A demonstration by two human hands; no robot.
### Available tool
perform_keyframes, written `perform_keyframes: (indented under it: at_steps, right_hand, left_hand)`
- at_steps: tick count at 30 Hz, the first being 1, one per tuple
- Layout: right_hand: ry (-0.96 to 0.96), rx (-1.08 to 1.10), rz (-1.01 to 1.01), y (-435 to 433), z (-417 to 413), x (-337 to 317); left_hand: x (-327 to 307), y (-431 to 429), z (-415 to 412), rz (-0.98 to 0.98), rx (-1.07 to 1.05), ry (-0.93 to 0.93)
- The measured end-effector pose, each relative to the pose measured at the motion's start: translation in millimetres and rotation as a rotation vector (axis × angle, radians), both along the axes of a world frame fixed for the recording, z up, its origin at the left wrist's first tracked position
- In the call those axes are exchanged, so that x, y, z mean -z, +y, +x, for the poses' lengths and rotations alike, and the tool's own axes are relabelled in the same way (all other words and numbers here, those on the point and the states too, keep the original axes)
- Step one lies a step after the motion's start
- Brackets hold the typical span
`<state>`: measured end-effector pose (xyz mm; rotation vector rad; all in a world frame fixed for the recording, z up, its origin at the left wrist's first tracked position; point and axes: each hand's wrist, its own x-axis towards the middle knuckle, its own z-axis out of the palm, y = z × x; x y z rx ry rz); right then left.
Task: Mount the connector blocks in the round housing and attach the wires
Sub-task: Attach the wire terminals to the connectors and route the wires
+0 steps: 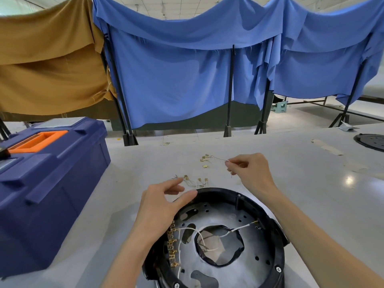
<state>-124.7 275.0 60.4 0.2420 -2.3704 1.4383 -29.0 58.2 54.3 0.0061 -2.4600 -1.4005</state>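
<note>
Currently I have the right hand (247, 171) pinching the right-hand end of a thin wire (219, 158), whose long axis runs leftward over the desk (301, 183) to a cluster of brass terminals (204, 160) beyond the round housing (220, 192). The left hand (164, 206) hovers with relaxed, empty fingers over the housing's far-left rim, nearer than the right hand to the connector blocks (172, 246) seated along the left inner wall. In my judgement, the wire must travel toward me and leftward to reach those blocks.
</note>
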Motion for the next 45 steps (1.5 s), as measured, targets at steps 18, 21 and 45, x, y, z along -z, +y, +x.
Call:
perform_keyframes:
  at_steps: [18,21,45]
  right_hand:
    - [0.092,-0.288,0.031,-18,51,-24]
    - [0.038,-0.420,0.003,-21,55,-32]
    - [-0.582,-0.567,-0.060,-35,75,-36]
  left_hand:
    - [-26,5,13,0.424,0.156,-0.062]
    - [-29,6,16,0.365,0.203,-0.040]
    - [-11,-27,44,-0.106,-0.164,0.035]
